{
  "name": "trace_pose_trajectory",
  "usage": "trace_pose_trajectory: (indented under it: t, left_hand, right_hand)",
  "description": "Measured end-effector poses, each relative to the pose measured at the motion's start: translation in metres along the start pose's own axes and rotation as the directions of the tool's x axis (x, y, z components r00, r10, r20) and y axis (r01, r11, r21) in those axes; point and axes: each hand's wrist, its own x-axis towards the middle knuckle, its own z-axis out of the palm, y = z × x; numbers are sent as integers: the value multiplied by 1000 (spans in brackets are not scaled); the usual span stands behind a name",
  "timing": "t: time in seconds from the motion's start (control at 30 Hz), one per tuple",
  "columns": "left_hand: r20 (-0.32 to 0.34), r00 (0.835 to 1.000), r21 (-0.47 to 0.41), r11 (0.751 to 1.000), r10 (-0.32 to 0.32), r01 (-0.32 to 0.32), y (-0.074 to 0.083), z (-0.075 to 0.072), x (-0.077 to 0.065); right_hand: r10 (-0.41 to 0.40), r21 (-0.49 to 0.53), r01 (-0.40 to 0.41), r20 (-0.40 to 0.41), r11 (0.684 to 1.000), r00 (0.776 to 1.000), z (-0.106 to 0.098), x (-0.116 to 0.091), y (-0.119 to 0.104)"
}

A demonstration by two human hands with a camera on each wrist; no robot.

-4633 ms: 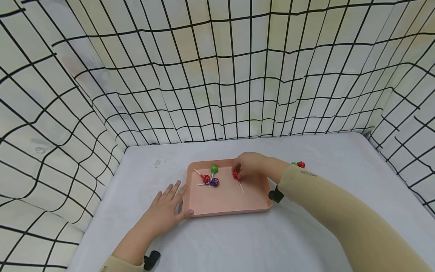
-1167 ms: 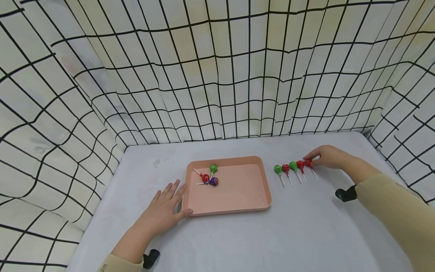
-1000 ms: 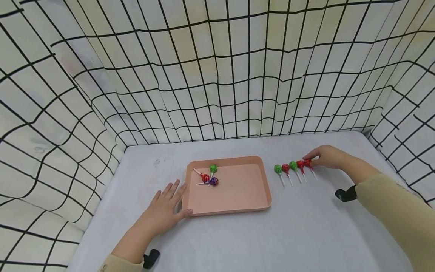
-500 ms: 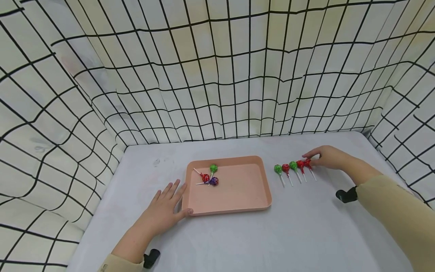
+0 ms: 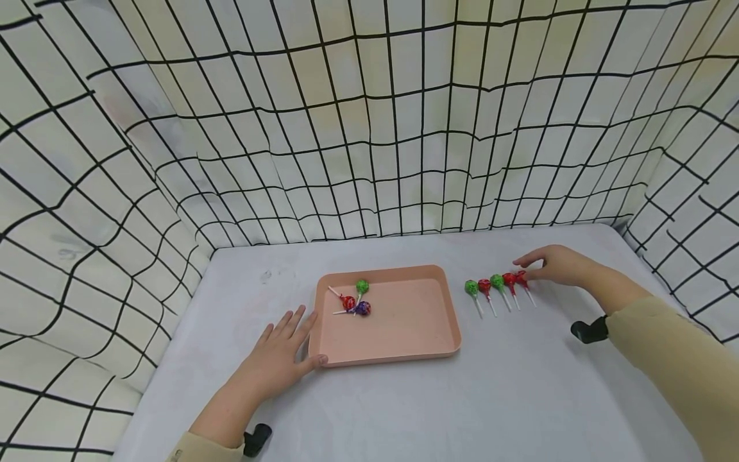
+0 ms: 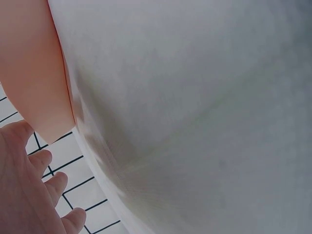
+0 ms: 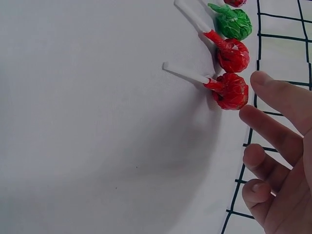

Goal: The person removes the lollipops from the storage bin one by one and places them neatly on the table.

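Note:
My left hand [image 5: 278, 359] lies with spread fingers at the left rim of a pink tray [image 5: 410, 330], thumb on its near corner. In the left wrist view, the fingers [image 6: 56, 185] are beside the tray's wall [image 6: 34, 63]. My right hand [image 5: 561, 266] is at the right end of a row of wrapped lollipops on the table. Its thumb and index finger extend right beside the head of the last red lollipop [image 7: 231, 91], holding nothing. Another red lollipop [image 7: 234, 56] and a green lollipop [image 7: 235, 23] lie alongside, sticks pointing toward me.
Inside the tray, toward its back left, a green lollipop [image 5: 362, 286], a red lollipop [image 5: 348, 302] and a purple lollipop [image 5: 363, 308] lie with sticks crossing. A white cloth covers the table [image 5: 369, 410]. A black-gridded white curtain [image 5: 369, 128] encloses the back and sides.
Earlier, my right hand was at a red lollipop in the tray; that lollipop now appears at the row's right end. Over the last second the hand barely moves. My left hand stays put.

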Motion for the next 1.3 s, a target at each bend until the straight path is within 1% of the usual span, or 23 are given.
trace_pose_trajectory:
  t: [0.3,0.5,0.73,0.93,1.13,1.3]
  left_hand:
    - [-1,1000,13,1000,6,-6,-1,2,1]
    - [-2,1000,22,1000,9,-9,-2,3,2]
    - [0,1000,19,1000,8,-8,-1,1,1]
    - [-4,1000,20,1000,10,-10,-1,2,1]
    - [-8,1000,18,1000,5,-5,-2,4,1]
    - [-12,1000,17,1000,10,-10,-4,6,1]
  right_hand:
    - [-3,-3,3,-8,1000,1000,1,-1,-10]
    - [-3,2,3,-4,1000,1000,2,4,-24]
    - [-26,10,26,1,1000,1000,2,12,-48]
    - [-56,34,55,29,998,998,3,22,-70]
    - [-137,61,134,48,989,989,9,34,-98]
    - [-182,62,179,54,982,982,16,46,-120]
